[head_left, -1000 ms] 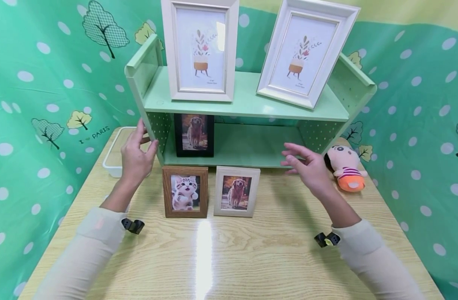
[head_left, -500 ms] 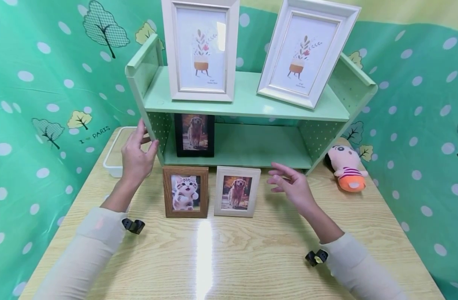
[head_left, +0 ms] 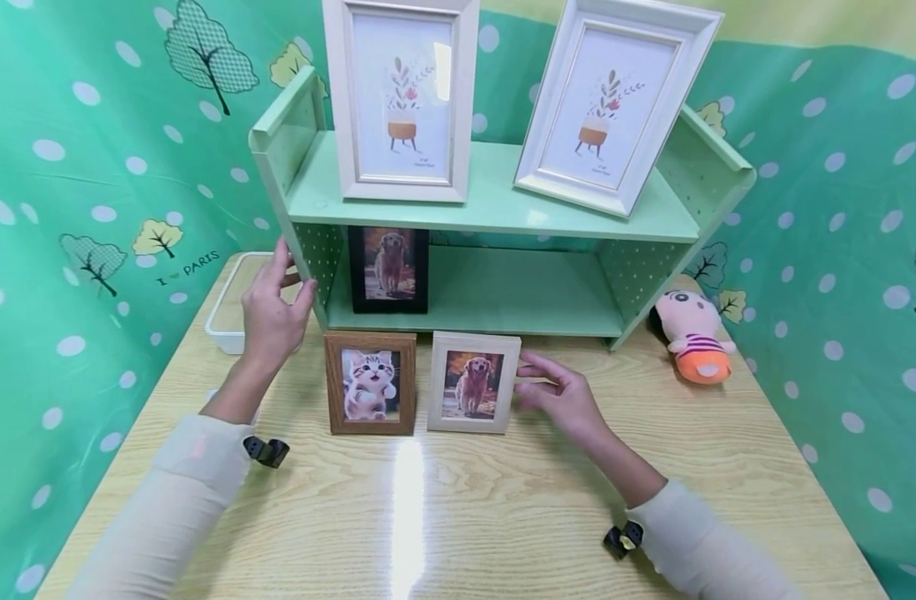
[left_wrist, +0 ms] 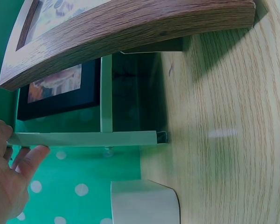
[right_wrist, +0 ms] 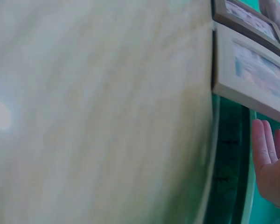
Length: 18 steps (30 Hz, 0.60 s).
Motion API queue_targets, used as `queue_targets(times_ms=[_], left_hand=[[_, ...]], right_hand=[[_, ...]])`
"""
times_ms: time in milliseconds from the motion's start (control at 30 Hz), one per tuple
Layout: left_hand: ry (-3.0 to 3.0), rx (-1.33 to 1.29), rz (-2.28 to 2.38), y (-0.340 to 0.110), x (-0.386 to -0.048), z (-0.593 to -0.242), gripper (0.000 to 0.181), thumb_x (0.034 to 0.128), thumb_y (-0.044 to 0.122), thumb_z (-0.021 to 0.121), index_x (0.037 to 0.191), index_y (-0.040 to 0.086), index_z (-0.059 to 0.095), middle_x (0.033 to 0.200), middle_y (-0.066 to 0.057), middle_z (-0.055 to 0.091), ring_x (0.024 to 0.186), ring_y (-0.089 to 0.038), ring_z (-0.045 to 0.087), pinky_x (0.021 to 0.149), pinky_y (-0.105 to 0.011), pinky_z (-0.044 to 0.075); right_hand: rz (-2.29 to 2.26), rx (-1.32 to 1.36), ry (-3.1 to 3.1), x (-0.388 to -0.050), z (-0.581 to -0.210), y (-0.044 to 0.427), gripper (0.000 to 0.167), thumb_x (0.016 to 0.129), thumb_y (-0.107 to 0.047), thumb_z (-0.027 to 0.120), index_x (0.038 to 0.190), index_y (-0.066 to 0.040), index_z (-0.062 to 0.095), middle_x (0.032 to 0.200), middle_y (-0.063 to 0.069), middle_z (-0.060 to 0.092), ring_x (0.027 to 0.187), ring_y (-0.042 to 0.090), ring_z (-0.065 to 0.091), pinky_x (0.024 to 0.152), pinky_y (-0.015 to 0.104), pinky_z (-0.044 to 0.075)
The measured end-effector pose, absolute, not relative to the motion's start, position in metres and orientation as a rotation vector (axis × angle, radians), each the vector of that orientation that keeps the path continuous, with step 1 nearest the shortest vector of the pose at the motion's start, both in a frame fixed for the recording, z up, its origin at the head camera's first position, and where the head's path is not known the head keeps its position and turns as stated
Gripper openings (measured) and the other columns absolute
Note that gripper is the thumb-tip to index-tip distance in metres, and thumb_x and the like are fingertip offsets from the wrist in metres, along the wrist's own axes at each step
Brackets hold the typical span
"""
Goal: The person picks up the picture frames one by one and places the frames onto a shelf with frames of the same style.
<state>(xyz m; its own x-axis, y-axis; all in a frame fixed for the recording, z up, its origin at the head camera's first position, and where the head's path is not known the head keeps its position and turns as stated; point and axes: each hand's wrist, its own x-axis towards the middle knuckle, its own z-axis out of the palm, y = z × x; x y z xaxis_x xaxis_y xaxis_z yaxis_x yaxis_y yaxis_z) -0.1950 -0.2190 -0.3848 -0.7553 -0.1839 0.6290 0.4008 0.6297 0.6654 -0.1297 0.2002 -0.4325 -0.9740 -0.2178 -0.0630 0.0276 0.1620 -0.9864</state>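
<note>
My left hand [head_left: 273, 312] [left_wrist: 11, 170] rests its fingertips and thumb against the outer left side of the green shelf [head_left: 480, 325] [left_wrist: 84, 138]. Just right of the cream frame [head_left: 513, 383] [right_wrist: 252, 95] with the dog picture, my right hand [head_left: 566, 400] [right_wrist: 273, 163] has its fingers extended near the frame's edge; contact is hard to tell. The brown frame [head_left: 407, 383] [left_wrist: 130, 28] with a kitten picture stands upright to its left, with a small gap between them. A black frame [head_left: 390, 306] [left_wrist: 60, 109] stands inside the shelf's lower level, at the left.
Two larger pale frames [head_left: 405, 192] [head_left: 570, 198] stand on the upper shelf, the right one angled. A white container [head_left: 228, 342] [left_wrist: 144, 203] sits left of the shelf, a soft doll [head_left: 698, 337] to its right. The wooden table [head_left: 315, 517] extends in front.
My right hand has moved left and down from before the shelf's right part to beside the cream frame. My left hand and the frames stay where they were.
</note>
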Motion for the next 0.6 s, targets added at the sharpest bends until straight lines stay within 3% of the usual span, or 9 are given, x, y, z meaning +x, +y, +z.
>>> queue_targets(times_ms=[133,600], left_hand=[[-2.169,-0.170,-1.103,-0.218,-0.195,-0.385,0.069,0.0947,0.000,0.066,0.157,0.016,0.042,0.130,-0.022,0.066,0.107,-0.043,0.071,0.096,-0.054,0.059],[-2.174,-0.162,-1.094,-0.219,-0.195,-0.385,0.069,0.0945,0.000,0.066,0.157,0.016,0.042,0.129,-0.022,0.066,0.107,-0.043,0.071,0.097,-0.054,0.059]], right_hand=[[-1.873,-0.123,2.258,-0.127,-0.438,0.194,0.056,0.095,-0.005,0.070,0.147,-0.004,0.052,0.132,0.027,0.063,0.104,0.020,0.074,0.090,0.034,0.065],[-1.884,0.022,2.247,-0.123,-0.445,0.181,0.058,0.092,0.000,0.071,0.146,-0.002,0.053,0.129,0.027,0.064,0.100,0.019,0.074,0.085,0.036,0.066]])
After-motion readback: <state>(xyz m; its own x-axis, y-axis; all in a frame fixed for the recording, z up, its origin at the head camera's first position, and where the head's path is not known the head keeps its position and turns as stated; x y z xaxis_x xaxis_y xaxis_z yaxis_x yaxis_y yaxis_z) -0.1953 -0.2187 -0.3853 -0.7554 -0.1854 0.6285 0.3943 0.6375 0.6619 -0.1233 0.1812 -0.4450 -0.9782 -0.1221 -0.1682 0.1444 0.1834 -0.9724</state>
